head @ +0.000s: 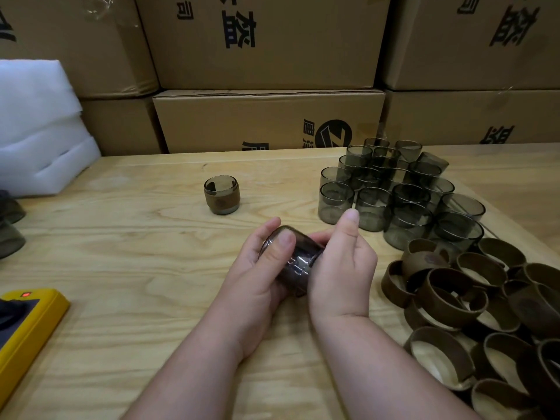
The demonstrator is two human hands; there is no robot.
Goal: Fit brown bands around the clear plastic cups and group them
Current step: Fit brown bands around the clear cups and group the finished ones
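Both hands meet over the middle of the desk [121, 262], and between them sits one smoky clear cup [295, 262], tipped on its side. The left hand [260, 277] cradles it from below and the side, thumb laid across the cup's wall, fingers [266, 230] curled around its far side. The right hand [342, 268] closes in on the cup's other end, its fingers wrapped around that end and its thumb up; a dark edge shows there against the palm, but whether that is a band I cannot tell.

Farther back on the desk stands a banded cup [222, 194], upright and alone, brown band around its middle. To the right, a tight cluster of bare cups [400, 192], most upright, one or two at the back tilted. Nearer on the right, a loose pile of brown bands [472, 301], overlapping one another. A yellow device [33, 322] lies at the left edge, white foam [39, 128] behind it, cardboard boxes [266, 56] stacked along the back.
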